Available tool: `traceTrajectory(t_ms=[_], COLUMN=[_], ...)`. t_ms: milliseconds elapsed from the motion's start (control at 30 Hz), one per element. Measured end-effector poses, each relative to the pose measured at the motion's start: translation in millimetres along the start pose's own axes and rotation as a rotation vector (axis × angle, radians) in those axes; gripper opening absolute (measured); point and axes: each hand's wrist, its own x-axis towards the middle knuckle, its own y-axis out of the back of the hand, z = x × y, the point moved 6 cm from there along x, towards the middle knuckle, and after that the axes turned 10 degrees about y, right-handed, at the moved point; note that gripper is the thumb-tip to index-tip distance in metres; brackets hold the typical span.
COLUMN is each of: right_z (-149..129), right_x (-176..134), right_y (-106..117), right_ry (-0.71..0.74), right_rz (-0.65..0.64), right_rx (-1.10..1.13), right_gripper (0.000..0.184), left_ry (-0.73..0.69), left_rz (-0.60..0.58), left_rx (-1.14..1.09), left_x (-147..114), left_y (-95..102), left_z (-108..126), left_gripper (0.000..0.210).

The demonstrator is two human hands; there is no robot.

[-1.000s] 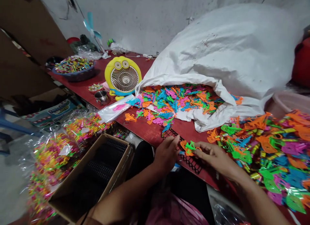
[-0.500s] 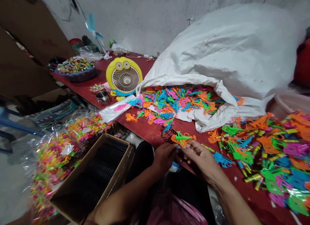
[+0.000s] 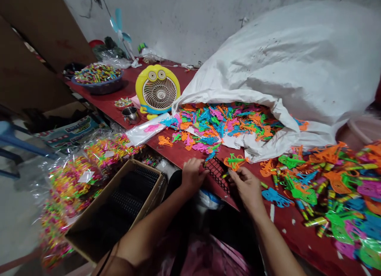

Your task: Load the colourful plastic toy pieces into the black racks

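Note:
A black mesh piece with wide openings lies across the red table's front edge, between my hands. My left hand has its fingers curled at the left side of the mesh, closed on its edge. A short yellow-green tube pokes out from the pinched fingertips of my right hand, over the right part of the mesh. Just beyond those fingertips lie flat plastic toy pieces in orange and green. A blue toy piece touches the far end of the mesh.
A large white sack spills colourful toy pieces onto the table. More pieces mixed with tubes are heaped at right. A yellow fan and metal cup stand behind. At left are a carton of black mesh and filled bags.
My hands have moved apart, and the black mesh now lies spread between them. The orange and green toy pieces sit farther right, beyond my right fingertips. The view has shifted slightly.

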Motion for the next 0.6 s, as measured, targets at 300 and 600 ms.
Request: traceTrajectory(t_ms=[300,600], right_z=[8,16], right_x=[-7,-21], right_y=[14,28], right_ry=[0.102,0.006], right_rz=[-0.021,0.056], right_rx=[-0.201,-0.070], right_gripper=[0.030,0.033], left_ry=[0.051,-0.116], left_rz=[-0.148,-0.297], left_rx=[0.016,0.042], left_x=[-25,-29], left_y=[-32.7,-30.5], left_z=[32,30], left_gripper=[0.014,0.008])
